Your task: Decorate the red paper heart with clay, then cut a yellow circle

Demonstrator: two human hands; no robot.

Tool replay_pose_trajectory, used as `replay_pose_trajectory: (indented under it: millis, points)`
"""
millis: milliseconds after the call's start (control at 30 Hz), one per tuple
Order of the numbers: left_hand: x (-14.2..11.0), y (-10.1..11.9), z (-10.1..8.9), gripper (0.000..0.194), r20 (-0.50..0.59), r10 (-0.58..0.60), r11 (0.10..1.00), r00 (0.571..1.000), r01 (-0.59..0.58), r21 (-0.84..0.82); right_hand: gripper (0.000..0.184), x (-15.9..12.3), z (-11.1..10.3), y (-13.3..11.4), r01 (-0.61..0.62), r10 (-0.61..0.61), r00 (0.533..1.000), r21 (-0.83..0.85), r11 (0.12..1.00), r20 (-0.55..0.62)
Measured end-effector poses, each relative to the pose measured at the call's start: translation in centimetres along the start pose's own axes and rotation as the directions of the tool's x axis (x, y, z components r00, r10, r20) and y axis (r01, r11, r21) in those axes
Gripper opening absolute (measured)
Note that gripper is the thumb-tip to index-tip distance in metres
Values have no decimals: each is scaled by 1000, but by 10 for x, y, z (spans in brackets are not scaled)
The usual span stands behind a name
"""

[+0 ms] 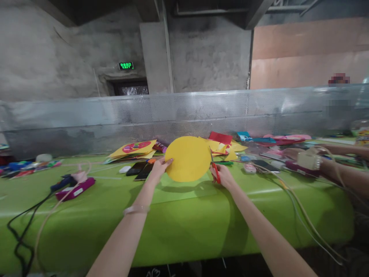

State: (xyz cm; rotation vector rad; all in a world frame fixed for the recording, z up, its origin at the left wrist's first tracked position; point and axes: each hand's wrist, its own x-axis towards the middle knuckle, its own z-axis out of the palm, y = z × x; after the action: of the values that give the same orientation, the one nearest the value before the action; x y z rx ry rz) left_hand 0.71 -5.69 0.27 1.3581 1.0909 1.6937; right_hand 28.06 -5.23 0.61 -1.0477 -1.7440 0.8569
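A round piece of yellow paper [188, 159] is held up above the table, tilted toward me. My left hand [160, 168] pinches its left edge between thumb and fingers. At the paper's right edge, my right hand [222, 174] grips a pair of scissors [216, 173] with red handles, blades pointing up beside the rim. Whether the blades touch the paper I cannot tell. Beneath it lies a light green sheet [178, 195] on the green table cover [184, 227]. Dark phones [141, 170] lie just left of my left hand.
A purple glue gun [75, 190] with cables sits on the left. Decorated yellow paper [134, 148] and red paper [220, 137] lie at the back, before a perforated metal screen [198, 111]. At right, another person's arms [343, 169] reach over the table near a second purple tool [301, 168].
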Motion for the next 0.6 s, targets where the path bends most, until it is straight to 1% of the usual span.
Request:
replay_pose_trajectory:
  millis: [333,600]
  points:
    - [1,0,-1,45,-18,7,1000,1000,-7,10,17,1,-1,4,38,-38,999,-79,996,5]
    - [1,-1,-1,48,-82,42,999,996,-40,30,18,2,-1,5,61,-62,998,-154,986,1]
